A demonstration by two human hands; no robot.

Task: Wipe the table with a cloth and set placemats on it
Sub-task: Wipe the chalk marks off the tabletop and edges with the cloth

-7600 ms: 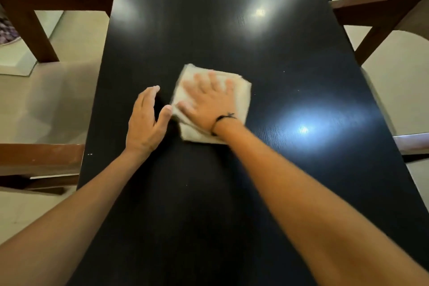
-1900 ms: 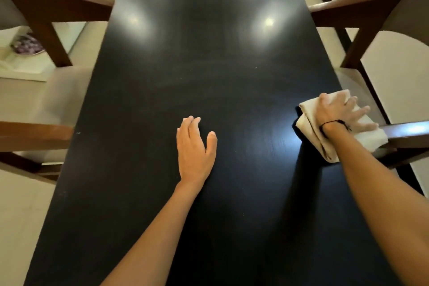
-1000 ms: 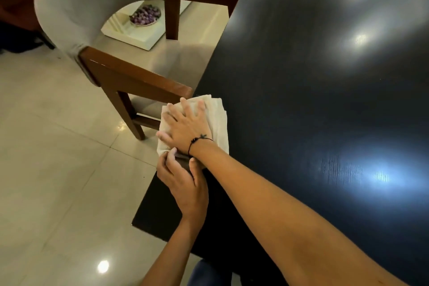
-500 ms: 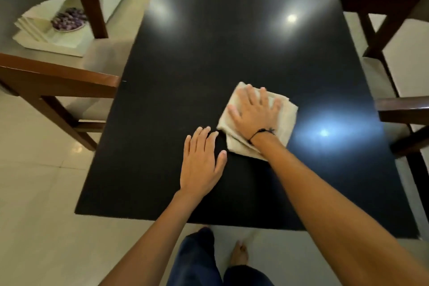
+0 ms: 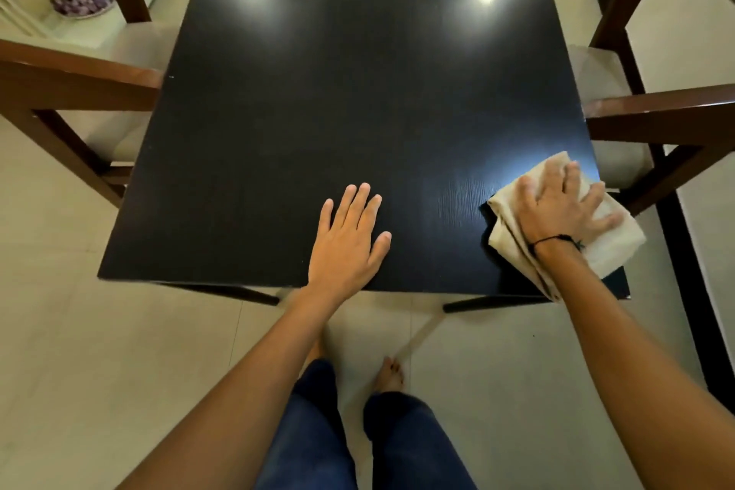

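Head view, one frame, logged as I see it on my monitor.

Item 1: table [image 5: 358, 123]. Black, glossy, rectangular top with faint wood grain; two ceiling-light glints sit toward its far end. I look down its length from the near short edge.

Item 2: cloth [image 5: 608, 239]. Pale beige, folded and rumpled, lying at the near right corner of the table. Its outer part overhangs the right edge, and a fold trails down toward the near edge under the forearm.

Item 3: right hand [image 5: 557, 211]. Fingers straight and spread, palm pressed flat on top of the cloth; nothing is pinched. A thin dark bracelet [image 5: 557, 239] circles the wrist.

Item 4: left hand [image 5: 348, 243]. Flat on the bare tabletop near the middle of the near edge, fingers straight and close together, thumb set apart to the right. It holds nothing and lies well apart from the cloth.

Item 5: left chair [image 5: 79, 87]. Brown wooden frame, pale seat, drawn up against the table's left edge.

Item 6: right chair [image 5: 660, 115]. Same brown frame and pale seat, against the right edge, just beside the cloth's corner.

Item 7: bowl [image 5: 81, 0]. Off the table at far left, holding purple pieces; I cannot tell what they are.

Item 8: floor [image 5: 99, 350]. Pale tiles. I see blue trousers and bare feet below the near edge.
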